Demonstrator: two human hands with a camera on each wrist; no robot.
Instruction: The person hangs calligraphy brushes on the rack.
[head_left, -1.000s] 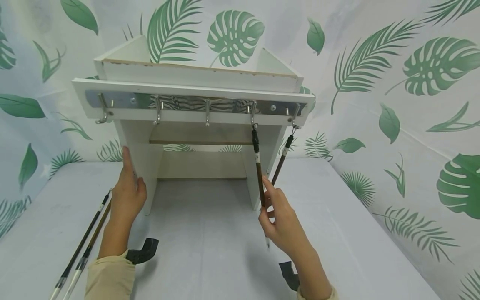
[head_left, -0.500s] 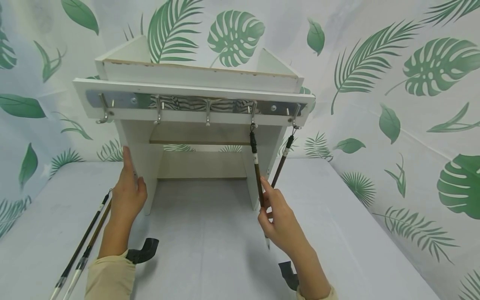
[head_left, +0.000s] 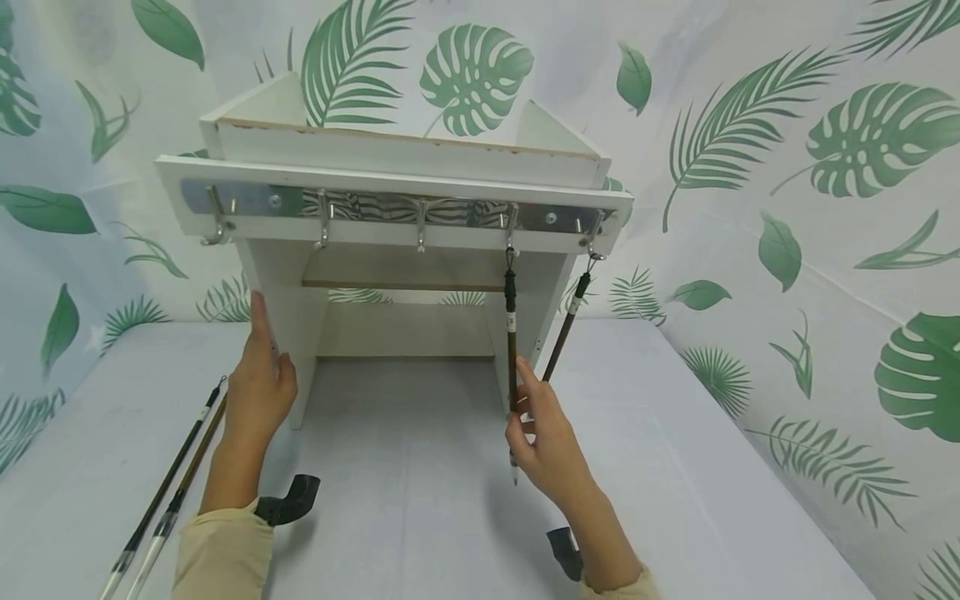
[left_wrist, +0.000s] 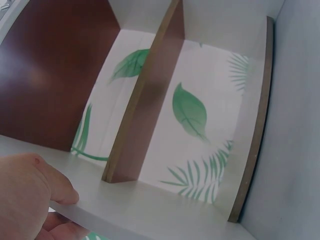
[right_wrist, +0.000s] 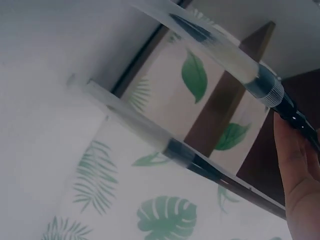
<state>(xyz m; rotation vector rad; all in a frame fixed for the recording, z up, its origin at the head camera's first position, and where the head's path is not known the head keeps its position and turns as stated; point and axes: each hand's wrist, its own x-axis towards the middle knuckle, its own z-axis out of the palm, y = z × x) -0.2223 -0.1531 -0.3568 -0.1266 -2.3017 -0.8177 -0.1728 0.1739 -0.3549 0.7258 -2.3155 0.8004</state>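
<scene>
Now, R hand (head_left: 551, 442): pinching one brush btwn thumb & fingers, narrow grip, low on the handle; right of ctr, lower half of head view.
Held brush (head_left: 512, 350): hanging near-vert. right of ctr; loop end up, pale tip down, showing just below the fingers.
Loop (head_left: 510, 255): directly above the grip, along the long axis; at the lower tip of the second hook from right (head_left: 512, 225). Seated over the tip or merely against it: can't tell at this size.
Key relation (judged): straight up from fingers to hook, axis nearly in line; prob. more about fine depth at the loop than sideways reach.
Nearer hand: R, clearly; alongside the handle, on its right.
L hand (head_left: 258, 392): well apart, left of ctr; holding the side panel (head_left: 288, 300) of the white shelf unit (head_left: 408, 145), thumb on the inner face per L wrist view.
Second brush (head_left: 567, 321): hung from the far-right hook (head_left: 595, 225), tilted, lower end slanting twd ctr; roughly parallel to held brush in R wrist view, below it.
Dark brush (head_left: 165, 483) + brown brush (head_left: 198, 454): lying on the table (head_left: 412, 517), lower left, side by side, pale ends twd bottom edge.
</scene>
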